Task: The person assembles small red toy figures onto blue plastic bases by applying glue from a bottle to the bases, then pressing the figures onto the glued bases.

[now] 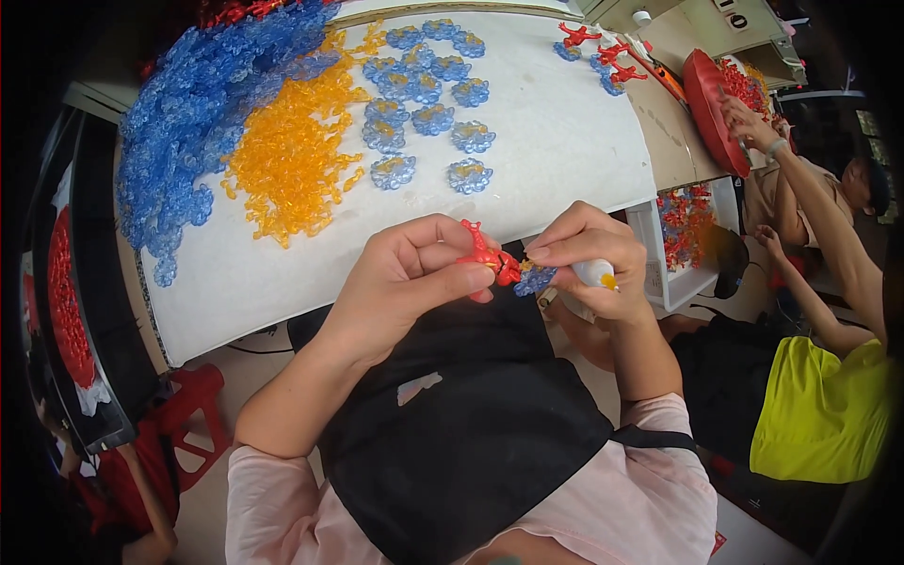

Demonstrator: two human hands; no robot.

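Above my lap, at the near edge of the white-covered table (574,141), my left hand (386,287) pinches a small red plastic figure (484,256). My right hand (603,247) holds a translucent blue flower-shaped piece (534,280) with a yellow bit on it, against the red figure's right end. Whether the two are joined cannot be made out. A white tube (595,273) with a yellowish tip is tucked in the same right hand. Beyond my hands, several blue pieces (433,120) with yellow bits lie in loose rows.
Heaps of blue pieces (193,113) and orange pieces (292,151) cover the table's left. Red-and-blue assemblies (617,71) lie at the far right. A red basin (702,113), a white bin (659,254) and a co-worker's yellow shirt (819,405) are to the right; a red stool (193,405) stands left.
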